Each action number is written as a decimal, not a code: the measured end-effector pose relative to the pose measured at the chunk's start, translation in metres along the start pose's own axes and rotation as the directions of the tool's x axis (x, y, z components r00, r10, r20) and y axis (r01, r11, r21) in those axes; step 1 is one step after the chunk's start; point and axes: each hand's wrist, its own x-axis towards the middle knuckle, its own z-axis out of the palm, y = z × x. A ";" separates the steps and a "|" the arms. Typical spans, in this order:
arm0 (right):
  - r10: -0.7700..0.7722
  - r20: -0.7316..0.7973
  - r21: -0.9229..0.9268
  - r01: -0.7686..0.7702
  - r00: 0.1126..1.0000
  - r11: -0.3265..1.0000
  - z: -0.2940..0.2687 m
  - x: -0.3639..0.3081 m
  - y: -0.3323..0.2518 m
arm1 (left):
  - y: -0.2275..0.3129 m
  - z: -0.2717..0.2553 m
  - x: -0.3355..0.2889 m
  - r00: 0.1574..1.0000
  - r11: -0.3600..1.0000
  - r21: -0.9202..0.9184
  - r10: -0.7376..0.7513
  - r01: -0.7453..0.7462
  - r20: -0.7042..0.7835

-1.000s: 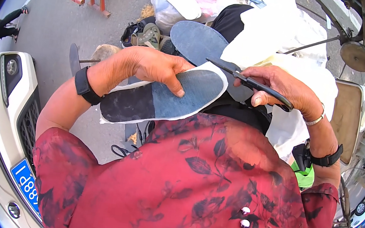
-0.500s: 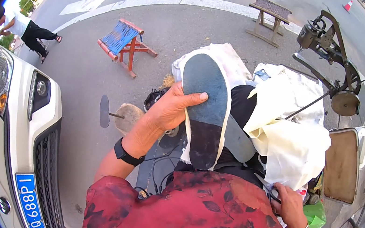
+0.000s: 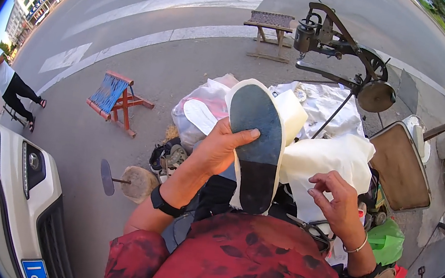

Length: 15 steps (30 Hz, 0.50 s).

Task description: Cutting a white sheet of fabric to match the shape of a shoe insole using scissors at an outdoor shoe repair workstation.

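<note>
- what is found at the left?
- beyond the pale car (image 3: 15, 180), a folding stool (image 3: 107, 96) strung with blue webbing is stood on the asphalt. nearer, a foot-shaped metal plate (image 3: 107, 177) is joined by a stem to a stone-like block (image 3: 139, 184).
- and the left hand (image 3: 220, 149)?
- a shoe insole (image 3: 262, 153) is gripped in it, the thumb pressed on the blue face, the other fingers hidden behind. the insole is held up over the lap, toe end pointed away, black heel end near the red floral shirt (image 3: 252, 247); whether the two touch cannot be told.
- what comes next to the right?
- scissors (image 3: 311, 228) are seen by the lap, unheld, with white cloth (image 3: 326, 160) heaped beyond.
- the right hand (image 3: 334, 204)?
- nothing is seen in it; the fingers are loosely curled, the thumb parted from the forefinger. a green plastic bag (image 3: 385, 242) is seen past the wrist.
- which step is judged to be in hand?
- a looking-over of the insole, probably, its pale margin left showing.
- and what would be called for next?
- for any cutting there, a steady left grip would be needed, and the scissors would have to be picked up.
</note>
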 end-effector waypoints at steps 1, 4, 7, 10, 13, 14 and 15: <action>0.023 0.090 -0.029 -0.020 0.996 0.999 0.002 -0.008 0.005 | -0.001 0.001 0.001 1.000 1.000 0.013 0.001 -0.001 0.001; 0.095 0.232 -0.084 -0.077 0.968 0.993 0.002 -0.031 0.020 | -0.003 0.003 0.004 0.999 0.999 0.005 -0.034 0.034 -0.032; 0.283 0.154 0.269 -0.316 0.947 0.910 0.005 -0.022 0.015 | -0.014 0.001 0.010 0.998 0.996 -0.083 -0.032 0.028 -0.046; 0.229 0.101 0.337 -0.250 0.968 0.908 0.033 0.005 0.015 | -0.029 0.002 0.015 0.992 0.993 -0.116 -0.005 -0.010 -0.128; 0.104 0.056 0.205 -0.113 0.993 0.972 0.061 0.017 -0.002 | -0.043 -0.001 0.014 0.978 0.973 -0.223 0.006 -0.054 -0.208; 0.090 0.049 0.140 -0.096 0.995 0.986 0.067 0.021 -0.007 | -0.049 -0.002 0.011 0.971 0.955 -0.281 0.023 -0.091 -0.238; 0.104 0.074 0.210 -0.117 0.992 0.971 0.075 0.024 -0.006 | -0.054 0.000 0.006 0.960 0.937 -0.331 0.017 -0.113 -0.280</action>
